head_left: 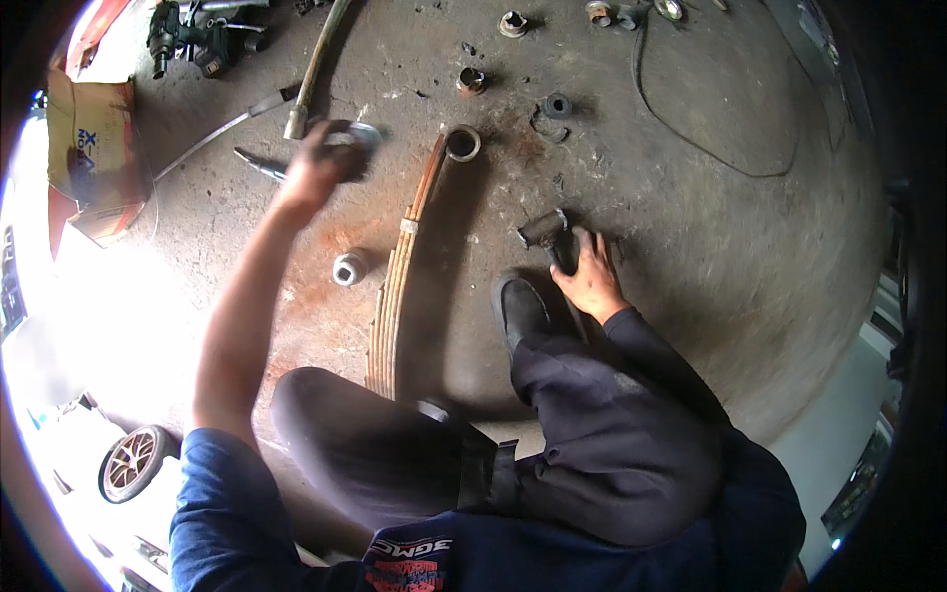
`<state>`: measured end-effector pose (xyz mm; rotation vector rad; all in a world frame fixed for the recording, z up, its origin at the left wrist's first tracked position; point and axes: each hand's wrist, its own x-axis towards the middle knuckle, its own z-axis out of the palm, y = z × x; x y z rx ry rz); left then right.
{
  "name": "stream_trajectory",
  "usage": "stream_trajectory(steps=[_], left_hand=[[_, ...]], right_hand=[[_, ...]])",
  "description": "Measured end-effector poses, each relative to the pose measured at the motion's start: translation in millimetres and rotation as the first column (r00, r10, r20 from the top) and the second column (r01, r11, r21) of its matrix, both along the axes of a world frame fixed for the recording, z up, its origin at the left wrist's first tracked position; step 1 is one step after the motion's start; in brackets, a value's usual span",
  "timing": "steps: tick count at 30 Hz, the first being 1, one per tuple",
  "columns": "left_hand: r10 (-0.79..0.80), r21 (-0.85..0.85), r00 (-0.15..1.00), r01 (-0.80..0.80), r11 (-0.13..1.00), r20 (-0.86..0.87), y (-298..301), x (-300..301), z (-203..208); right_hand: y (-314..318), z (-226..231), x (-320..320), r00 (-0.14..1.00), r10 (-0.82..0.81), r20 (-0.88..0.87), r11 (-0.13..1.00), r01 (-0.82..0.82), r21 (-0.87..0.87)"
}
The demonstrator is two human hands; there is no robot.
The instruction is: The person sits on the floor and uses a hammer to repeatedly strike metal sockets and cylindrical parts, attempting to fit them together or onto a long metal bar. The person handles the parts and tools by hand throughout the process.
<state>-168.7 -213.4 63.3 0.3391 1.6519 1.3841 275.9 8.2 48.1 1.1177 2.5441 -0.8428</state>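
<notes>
My left hand [326, 163], smeared by motion, is closed on a shiny round metal piece [366, 136] over the floor, left of the leaf spring's eye. The leaf spring [392, 296] stretches away from me, its rolled eye [463, 144] at the far end. On the right, a hammer [543, 229] has its head beyond my right shoe. My right hand [593, 279] is beside its handle, thumb across the handle and fingers stretched apart; it does not look gripped. A silver socket-like metal piece [348, 268] sits on the floor left of the spring.
Around the far floor are a metal sleeve [471, 81], a dark bushing [557, 106], a flanged ring [512, 24] and a thin cable [681, 148]. A long bar [318, 69], a cordless power tool [187, 39] and an open cardboard box [104, 148] lie to the left.
</notes>
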Motion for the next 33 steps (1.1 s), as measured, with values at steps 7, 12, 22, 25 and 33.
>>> stream_trajectory(steps=[7,12,22,25,33], left_hand=[[-0.525,-0.032,0.745,0.564,0.825,-0.413,90.4,123.5,23.9],[-0.521,-0.183,0.843,0.496,0.849,-0.132,103.6,183.7,24.5],[-0.510,-0.035,0.786,0.533,0.845,-0.349,97.0,203.5,48.0],[-0.400,-0.239,0.603,0.332,0.912,-0.690,111.1,157.4,41.8],[-0.506,-0.414,0.220,0.355,0.838,-0.834,121.8,80.1,14.1]], right_hand=[[16.1,33.7,-87.3,0.802,-0.484,-0.352,0.708,0.122,-0.696],[3.8,32.9,-84.4,0.836,-0.439,-0.329,0.790,0.185,-0.584],[-8.2,35.0,-53.8,0.750,-0.646,-0.146,0.539,0.312,-0.782],[2.2,10.6,-34.3,0.734,-0.648,-0.205,0.634,0.370,-0.679],[-11.2,-41.0,50.1,0.864,-0.504,-0.012,0.768,0.441,-0.465]])
